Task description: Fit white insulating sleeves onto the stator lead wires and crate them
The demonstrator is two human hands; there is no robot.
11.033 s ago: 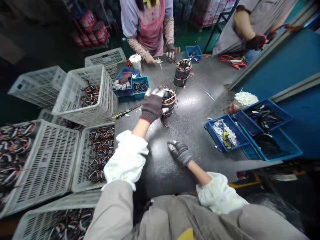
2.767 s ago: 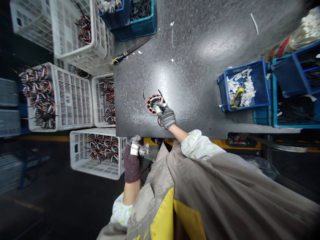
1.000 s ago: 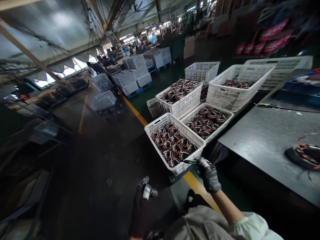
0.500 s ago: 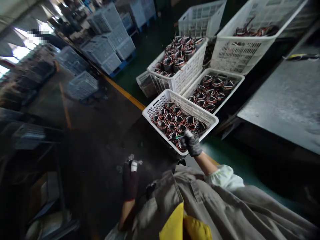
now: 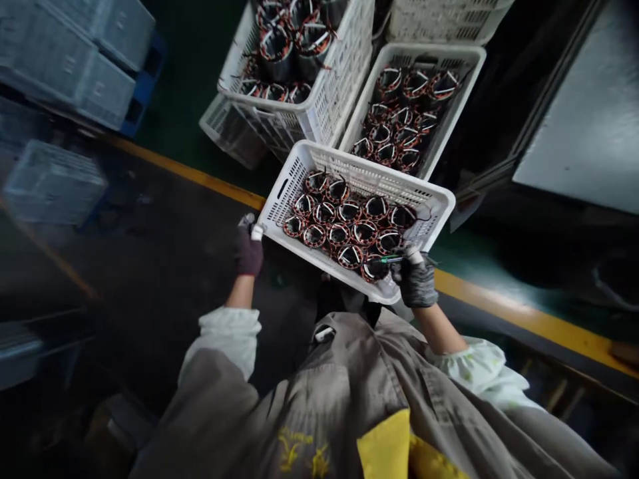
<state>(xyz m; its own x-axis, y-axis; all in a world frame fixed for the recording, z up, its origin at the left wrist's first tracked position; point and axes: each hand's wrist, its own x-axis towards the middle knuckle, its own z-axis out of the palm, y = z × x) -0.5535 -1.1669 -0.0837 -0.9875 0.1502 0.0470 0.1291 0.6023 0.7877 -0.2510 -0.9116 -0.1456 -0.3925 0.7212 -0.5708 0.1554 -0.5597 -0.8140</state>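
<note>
- Two gloved hands stand at either end of the near long rim of a white perforated plastic crate [image 5: 359,166], whose long axis runs across the person's front.
- The left hand [image 5: 248,254] sits at the crate's near left corner, its fingers pressed together, with one white-taped fingertip against the corner.
- The right hand [image 5: 416,283] has its fingers curled, pinching a green-handled tool [image 5: 392,259] that lies along the rim, pointing inward.
- Wound motor stators [image 5: 349,233] fill the crate upright in rows; the right hand is nearer them, just beside the closest one.
</note>
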